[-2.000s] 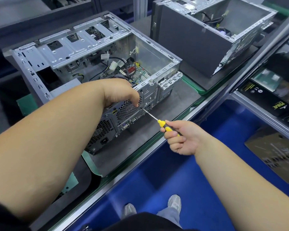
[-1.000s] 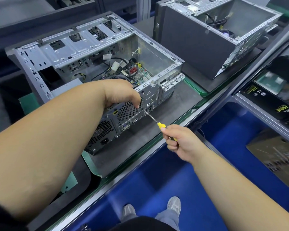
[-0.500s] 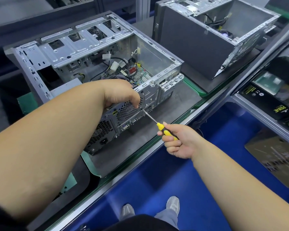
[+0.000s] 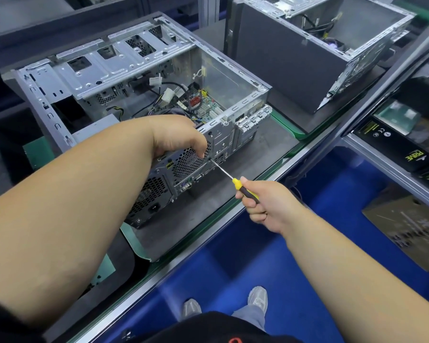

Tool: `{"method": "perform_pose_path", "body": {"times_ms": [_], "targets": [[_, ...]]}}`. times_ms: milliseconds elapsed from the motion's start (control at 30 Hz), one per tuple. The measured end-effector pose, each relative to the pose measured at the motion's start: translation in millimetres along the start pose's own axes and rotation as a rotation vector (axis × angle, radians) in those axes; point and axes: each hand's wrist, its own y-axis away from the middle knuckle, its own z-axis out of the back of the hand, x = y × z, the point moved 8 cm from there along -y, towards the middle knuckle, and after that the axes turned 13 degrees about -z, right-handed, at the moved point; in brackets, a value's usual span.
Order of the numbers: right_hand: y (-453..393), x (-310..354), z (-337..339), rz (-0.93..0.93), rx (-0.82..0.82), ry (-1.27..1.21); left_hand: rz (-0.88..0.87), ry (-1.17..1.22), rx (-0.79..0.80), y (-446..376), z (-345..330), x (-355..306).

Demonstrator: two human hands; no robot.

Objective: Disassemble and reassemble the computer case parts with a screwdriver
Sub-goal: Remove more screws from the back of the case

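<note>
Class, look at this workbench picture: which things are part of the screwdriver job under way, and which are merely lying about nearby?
In the job:
- open computer case, its rear panel being worked on
- screwdriver, tip at the rear panel
- right hand gripping the screwdriver
- left hand resting on the case's rear edge

Lying about:
- second case behind
- black boxes on the right

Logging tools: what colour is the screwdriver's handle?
Yellow and black screwdriver, gripped by the right hand; head view.

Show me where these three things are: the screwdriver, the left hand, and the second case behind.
screwdriver (image 4: 236,183): head view, on the yellow collar of its handle.
left hand (image 4: 181,137): head view, on the back of the hand.
second case (image 4: 280,60): head view, on its dark side panel.
</note>
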Motion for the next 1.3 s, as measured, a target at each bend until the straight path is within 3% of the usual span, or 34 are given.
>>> {"method": "perform_pose_path", "body": {"times_ms": [67,133,200,267,400,500,600,733,800,900,1067,1133,1233,1300], "targets": [[-1,-16,-13,-0.236,0.261,-0.222,-0.014,-0.010,0.015,-1,-1,0],[-3,-19,-17,-0.236,0.329,-0.227,-0.021,-0.013,0.008,-1,0,0],[-4,-22,-18,-0.184,0.298,-0.206,-0.018,-0.002,-0.010,-1,0,1],[-7,-19,-12,-0.041,0.194,-0.154,-0.009,0.010,-0.013,-1,0,1],[4,6,16,0.363,-0.340,0.304,-0.031,0.010,0.005,-2,-1,0],[12,16,20,0.461,-0.453,0.422,-0.039,-0.010,-0.016,-2,0,0],[4,13,15,0.332,-0.341,0.270,-0.023,-0.003,0.005,-1,-1,1],[-11,-21,-15,-0.233,0.221,-0.257,-0.012,-0.032,0.013,0,0,-1],[-10,-21,-18,-0.274,0.346,-0.253,-0.018,-0.021,0.014,-1,-1,-1],[-8,-11,-16,-0.175,0.317,-0.151,-0.011,-0.010,0.014,-3,-1,3],[2,11,10,0.156,-0.116,0.183,-0.017,-0.012,0.013,-1,-2,0],[8,19,9,0.241,-0.208,0.291,-0.018,-0.031,0.022,1,-2,-2],[8,20,6,0.168,-0.205,0.299,-0.030,-0.029,0.018,2,-1,-3],[3,12,1,0.013,-0.048,0.168,-0.039,-0.023,0.015,-1,-1,-1]]}}
